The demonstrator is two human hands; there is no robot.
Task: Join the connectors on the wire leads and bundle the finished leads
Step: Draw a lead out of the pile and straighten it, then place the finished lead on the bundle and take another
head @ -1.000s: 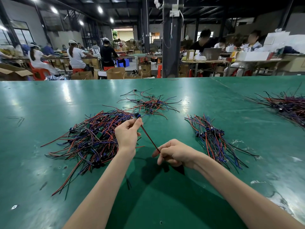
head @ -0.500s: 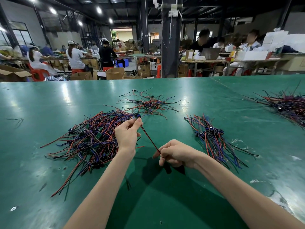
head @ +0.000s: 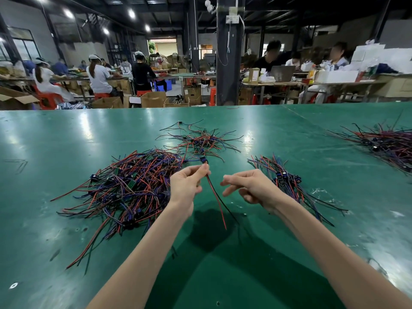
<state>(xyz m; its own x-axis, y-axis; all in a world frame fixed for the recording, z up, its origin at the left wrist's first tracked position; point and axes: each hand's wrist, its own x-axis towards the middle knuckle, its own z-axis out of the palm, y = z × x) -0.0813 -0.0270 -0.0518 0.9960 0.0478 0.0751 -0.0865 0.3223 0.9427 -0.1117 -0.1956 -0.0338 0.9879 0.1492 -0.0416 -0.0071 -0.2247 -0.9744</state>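
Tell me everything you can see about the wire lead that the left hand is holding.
The wire lead is a thin pair of wires, one red and one black, with a small dark blue connector at its upper end. The left hand pinches it just below the connector, above the green table. The wires hang down, free ends apart. The right hand is near but does not touch it.

Factory assembly hall: workers (head: 98, 74) at long benches, cartons (head: 153, 99), wire piles (head: 129, 186).
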